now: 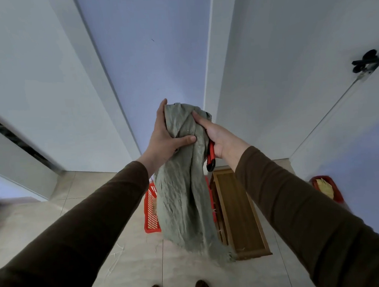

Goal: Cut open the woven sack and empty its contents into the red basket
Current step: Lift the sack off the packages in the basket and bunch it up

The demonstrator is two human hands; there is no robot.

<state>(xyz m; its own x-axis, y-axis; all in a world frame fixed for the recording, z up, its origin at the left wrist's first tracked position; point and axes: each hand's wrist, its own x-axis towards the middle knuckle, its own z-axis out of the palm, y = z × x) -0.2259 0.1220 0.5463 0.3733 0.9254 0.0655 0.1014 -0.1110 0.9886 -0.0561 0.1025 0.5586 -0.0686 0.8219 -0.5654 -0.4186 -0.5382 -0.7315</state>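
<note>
Head-worn camera looks forward and down, close over raised hands (190,136).

Pale bluish-white walls (151,45) rise on every side, meeting in a narrow recess straight ahead. On the right hangs a white door (290,70) with a black lever handle (364,61). The floor is glossy beige tile with thin dark grout lines (134,268). A long, shallow light-brown wooden tray (241,213) lies on it near the right-hand wall. The light is soft, cool and even.
</note>
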